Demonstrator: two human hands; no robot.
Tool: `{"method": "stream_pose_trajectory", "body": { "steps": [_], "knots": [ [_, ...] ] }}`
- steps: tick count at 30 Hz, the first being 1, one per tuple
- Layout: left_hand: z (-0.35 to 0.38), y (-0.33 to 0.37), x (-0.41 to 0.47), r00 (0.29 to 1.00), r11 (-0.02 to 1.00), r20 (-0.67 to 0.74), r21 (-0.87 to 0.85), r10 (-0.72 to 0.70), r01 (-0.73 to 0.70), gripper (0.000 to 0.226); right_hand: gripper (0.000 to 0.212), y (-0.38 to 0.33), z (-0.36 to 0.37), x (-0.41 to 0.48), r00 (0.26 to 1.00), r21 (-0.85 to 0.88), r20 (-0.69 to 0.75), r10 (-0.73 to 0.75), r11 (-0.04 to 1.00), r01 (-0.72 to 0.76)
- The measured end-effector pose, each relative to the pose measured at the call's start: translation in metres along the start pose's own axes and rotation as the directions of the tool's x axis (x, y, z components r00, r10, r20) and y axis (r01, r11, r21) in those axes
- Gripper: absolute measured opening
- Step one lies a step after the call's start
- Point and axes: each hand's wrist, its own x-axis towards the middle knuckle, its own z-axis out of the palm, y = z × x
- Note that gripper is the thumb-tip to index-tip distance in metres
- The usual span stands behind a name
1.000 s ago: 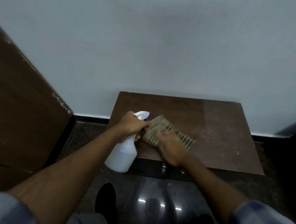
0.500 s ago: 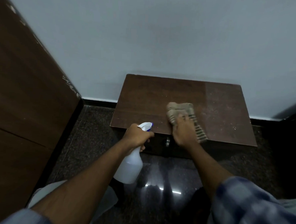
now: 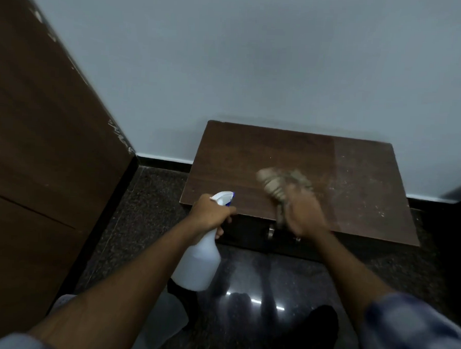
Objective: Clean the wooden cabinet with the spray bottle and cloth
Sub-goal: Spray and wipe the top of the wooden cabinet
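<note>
The left hand [image 3: 210,213] is wrapped tight around the neck of the bottle [image 3: 198,263], fingers curled under its white and blue spray head, which points toward the far right. The white body of the bottle hangs down and toward the person, out over the floor [image 3: 245,276], just off the cabinet's near left corner.

The right hand [image 3: 303,213] is blurred. It lies over the cloth [image 3: 275,180], and the rag bunches out past the fingers on the far side, with a strip of it trailing down at the hand's left edge. Whether the fingers are clenched on it or only pressing it flat cannot be told through the blur. Hand and cloth sit on the top of the cabinet [image 3: 251,154], near its front edge and about the middle of its width.

The cabinet is low, dark brown, and backed against a pale wall [image 3: 257,55]. The right part of its top looks lighter and is speckled with pale specks. Metal handles [image 3: 271,232] show on its front face, just under the right hand. A tall brown wooden panel [image 3: 39,137] stands at the left. The floor is dark, polished stone with light glints.
</note>
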Motion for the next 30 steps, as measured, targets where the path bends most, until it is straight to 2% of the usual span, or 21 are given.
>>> {"method": "stream_pose_trajectory", "body": {
  "steps": [1,2,3,4,6,7,8,10,11,12,13,15,17,18,19,20,22,23,26,27,30],
  "knots": [
    [-0.001,0.005,0.004,1.0,1.0,0.014,-0.001,0.006,-0.006,0.038,0.062,0.002,-0.008,0.013,0.982,0.044,-0.011,0.189,0.981,-0.188],
    [-0.003,0.013,0.008,1.0,1.0,0.022,0.0,0.02,-0.02,0.04,0.063,-0.006,-0.009,0.021,0.964,0.065,-0.005,0.267,0.962,-0.266],
    [-0.005,0.023,0.012,0.999,0.999,0.03,0.005,0.037,-0.037,0.041,0.062,-0.02,-0.002,0.022,0.975,0.056,-0.018,0.223,0.974,-0.222],
    [-0.007,0.034,0.017,0.998,0.998,0.037,0.014,0.055,-0.055,0.042,0.062,-0.033,0.007,0.017,0.997,0.011,-0.029,0.077,0.997,-0.076],
    [-0.012,0.054,0.026,0.996,0.996,0.031,0.016,0.084,-0.084,0.044,0.062,-0.033,0.013,0.002,0.976,-0.035,0.056,-0.209,0.977,0.211],
    [-0.014,0.061,0.031,0.996,0.996,0.018,0.008,0.09,-0.09,0.047,0.063,-0.02,0.008,0.005,0.966,-0.03,0.076,-0.247,0.968,0.25],
    [-0.017,0.067,0.035,0.995,0.995,0.011,0.006,0.095,-0.095,0.05,0.064,-0.006,0.001,0.018,0.976,-0.038,0.055,-0.209,0.977,0.211],
    [-0.02,0.075,0.042,0.994,0.994,0.009,0.014,0.104,-0.105,0.05,0.062,0.012,-0.014,0.062,0.997,-0.038,-0.023,0.078,0.996,-0.079],
    [-0.021,0.078,0.044,0.994,0.994,0.002,0.015,0.106,-0.106,0.046,0.062,0.007,-0.023,0.083,0.976,0.008,-0.017,0.219,0.976,-0.219],
    [-0.023,0.081,0.045,0.994,0.994,-0.011,0.015,0.105,-0.105,0.041,0.062,-0.007,-0.026,0.099,0.959,0.037,-0.009,0.283,0.959,-0.282],
    [-0.024,0.083,0.046,0.994,0.994,-0.022,0.014,0.108,-0.108,0.038,0.062,-0.028,-0.022,0.108,0.967,0.054,-0.028,0.255,0.966,-0.253],
    [-0.025,0.086,0.048,0.993,0.993,-0.02,0.007,0.116,-0.116,0.034,0.06,-0.072,0.001,0.103,0.999,0.054,-0.039,-0.014,0.998,0.016],
    [-0.023,0.085,0.048,0.996,0.996,-0.002,-0.003,0.095,-0.095,0.031,0.057,-0.087,0.018,0.074,0.948,0.028,0.061,-0.313,0.95,0.311],
    [-0.02,0.085,0.048,0.997,0.997,0.016,0.001,0.082,-0.082,0.03,0.057,-0.08,0.021,0.061,0.935,0.0,0.069,-0.348,0.937,0.349],
    [-0.016,0.085,0.048,0.996,0.997,0.043,0.018,0.077,-0.078,0.03,0.06,-0.066,0.022,0.053,0.958,0.0,0.029,-0.286,0.958,0.286],
    [-0.011,0.086,0.047,0.994,0.996,0.076,0.036,0.082,-0.085,0.03,0.064,-0.051,0.022,0.045,0.989,0.016,-0.029,-0.146,0.989,0.146],
    [0.004,0.09,0.043,0.985,0.992,0.131,0.048,0.11,-0.117,0.032,0.071,-0.028,0.019,0.02,0.988,0.021,-0.122,0.096,0.995,-0.094],
    [0.014,0.094,0.041,0.981,0.99,0.146,0.052,0.124,-0.133,0.032,0.074,-0.022,0.018,0.006,0.98,0.012,-0.148,0.134,0.991,-0.134],
    [0.047,0.112,0.033,0.972,0.982,0.176,0.079,0.156,-0.172,0.027,0.077,0.004,0.016,-0.027,0.987,0.007,-0.119,0.106,0.994,-0.106],
    [0.058,0.118,0.031,0.969,0.98,0.186,0.081,0.163,-0.181,0.026,0.076,0.017,0.011,-0.031,0.983,0.012,-0.123,0.138,0.99,-0.137],
    [0.089,0.135,0.032,0.962,0.979,0.204,0.052,0.183,-0.198,0.028,0.07,0.056,-0.006,-0.029,0.897,0.121,-0.21,0.389,0.921,-0.371]
  ]
}}
